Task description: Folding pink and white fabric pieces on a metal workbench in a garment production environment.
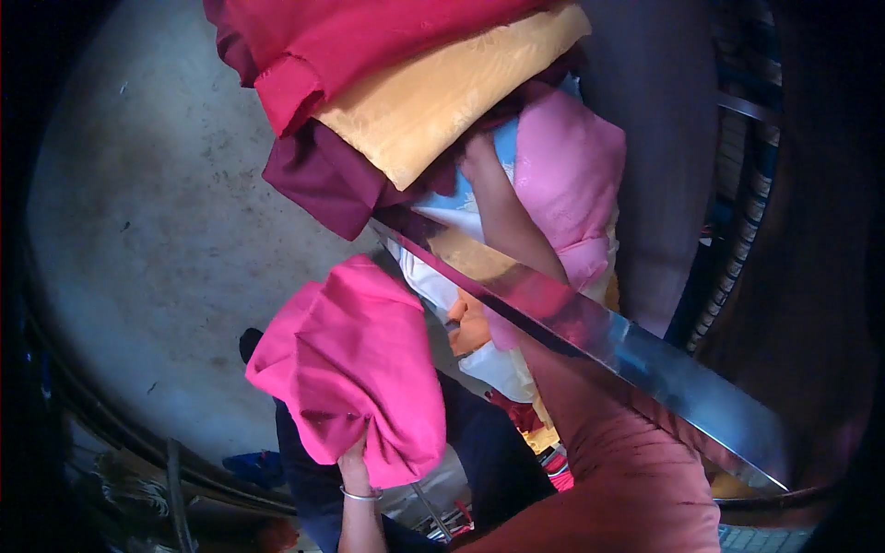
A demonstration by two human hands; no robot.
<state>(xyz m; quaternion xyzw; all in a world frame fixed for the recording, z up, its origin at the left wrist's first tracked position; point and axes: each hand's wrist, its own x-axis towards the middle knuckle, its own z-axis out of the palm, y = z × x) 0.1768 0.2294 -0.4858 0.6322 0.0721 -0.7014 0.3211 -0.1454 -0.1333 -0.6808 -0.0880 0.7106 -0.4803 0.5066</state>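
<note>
Left hand: the hand [354,472] is closed on the lower edge of the bright pink cloth [359,369], its fingertips hidden in the fabric; a thin silver bangle [361,498] circles the wrist.
Bright pink cloth: bunched and creased, raised above the left hand, in front of the near right part of the pale, scuffed surface [157,212].
Right hand: the hand [477,158] reaches in below the yellow cloth [452,97], near dark folds; its fingers are out of sight, so whether they are apart or clamped on anything I cannot tell.
Right arm: bare near the wrist, then a rust-coloured sleeve [627,479] coming up from the lower edge of view.
Top of the pile: a red cloth [387,46] overlaps the yellow one; a maroon cloth [323,184] hangs out beneath, over the right edge of the pale surface.
Lower in the pile: a light blue patterned cloth [504,146] beside the right wrist, a puffy light pink cloth [567,175] to the right of it, and white and orange cloth [470,324] nearer the person.
Metal strip: a long, shiny strip [636,355] slants across in front of the right forearm, mirroring the colours around it.
Lap: dark navy fabric [502,442] shows below the bright pink cloth.
</note>
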